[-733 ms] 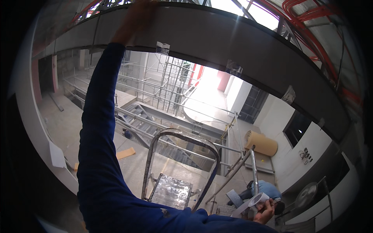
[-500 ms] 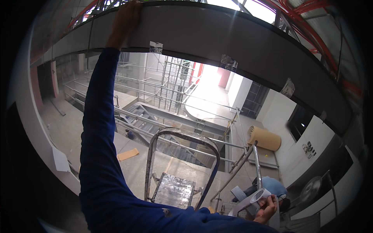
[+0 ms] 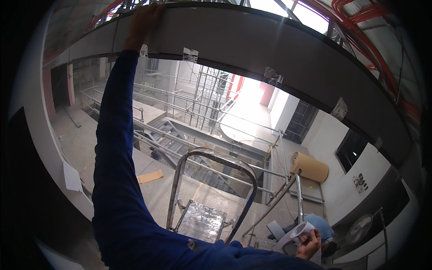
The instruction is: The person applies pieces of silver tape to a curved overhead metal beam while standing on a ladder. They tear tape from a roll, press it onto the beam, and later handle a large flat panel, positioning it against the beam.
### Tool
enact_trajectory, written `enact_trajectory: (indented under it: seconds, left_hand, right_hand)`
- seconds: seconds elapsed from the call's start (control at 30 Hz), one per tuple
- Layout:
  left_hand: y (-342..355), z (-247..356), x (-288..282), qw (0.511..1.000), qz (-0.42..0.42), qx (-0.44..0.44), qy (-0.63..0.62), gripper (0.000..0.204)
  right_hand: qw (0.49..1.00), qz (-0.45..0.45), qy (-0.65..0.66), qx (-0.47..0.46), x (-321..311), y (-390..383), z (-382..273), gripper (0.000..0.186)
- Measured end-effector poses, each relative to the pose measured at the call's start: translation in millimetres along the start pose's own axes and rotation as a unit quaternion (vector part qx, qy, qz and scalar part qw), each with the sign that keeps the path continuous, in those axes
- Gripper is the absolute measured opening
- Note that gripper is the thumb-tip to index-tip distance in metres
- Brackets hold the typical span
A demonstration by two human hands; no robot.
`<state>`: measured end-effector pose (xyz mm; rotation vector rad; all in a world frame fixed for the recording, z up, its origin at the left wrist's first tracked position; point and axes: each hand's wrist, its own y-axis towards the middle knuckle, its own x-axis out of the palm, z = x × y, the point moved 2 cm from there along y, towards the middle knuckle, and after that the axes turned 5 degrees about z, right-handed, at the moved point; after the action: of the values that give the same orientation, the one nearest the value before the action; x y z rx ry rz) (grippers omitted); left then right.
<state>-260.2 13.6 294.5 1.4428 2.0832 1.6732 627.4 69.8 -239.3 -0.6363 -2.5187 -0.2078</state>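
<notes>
My left hand [image 3: 146,22] is raised at the far upper left, its fingers curled over the top edge of a long dark grey panel [image 3: 225,33], which looks like the side of an air duct. Along the panel's lower edge, short pieces of silver foil tape [image 3: 272,77] are stuck at intervals. Low on the right, my right hand [image 3: 309,245] grips a roll of tape [image 3: 302,230] by its side. A loose pale strip hangs from the roll.
Below me stands a stepladder with a curved top rail [image 3: 215,153] and a paint-spattered platform [image 3: 201,220]. Beyond are scaffold pipes [image 3: 171,130], a stairwell [image 3: 168,137] and a yellow foam roll [image 3: 310,166]. A person in light blue [image 3: 321,225] bends near a fan [image 3: 359,228]. Red pipes run overhead.
The view has shifted slightly, so the panel and room appear a little farther right. My left hand stays at the panel's top edge, and my right still holds the tape roll.
</notes>
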Motion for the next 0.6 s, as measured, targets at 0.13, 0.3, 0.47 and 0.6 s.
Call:
enact_trajectory:
  seconds: [0.13,0.3,0.47,0.6]
  left_hand:
    - [7.6,9.1,-6.9,0.986,-0.04,-0.133,-0.091,0.028]
    - [-5.5,-19.4,31.4,0.973,-0.131,-0.161,-0.102,0.034]
    - [58.4,-41.7,76.1,0.968,-0.137,0.067,0.199,0.046]
    - [207.4,71.7,36.0,0.997,-0.009,0.032,-0.072,0.045]
  right_hand:
    - [1.0,0.018,0.011,-0.012,5.3,-3.1,6.7,0.02]
    - [0.996,0.04,0.082,-0.004,-0.3,-16.2,-2.3,0.024]
    - [0.989,0.092,0.113,-0.03,-20.3,-15.2,-14.7,0.025]
    - [0.982,0.118,0.138,-0.057,-29.5,-19.4,-28.7,0.023]
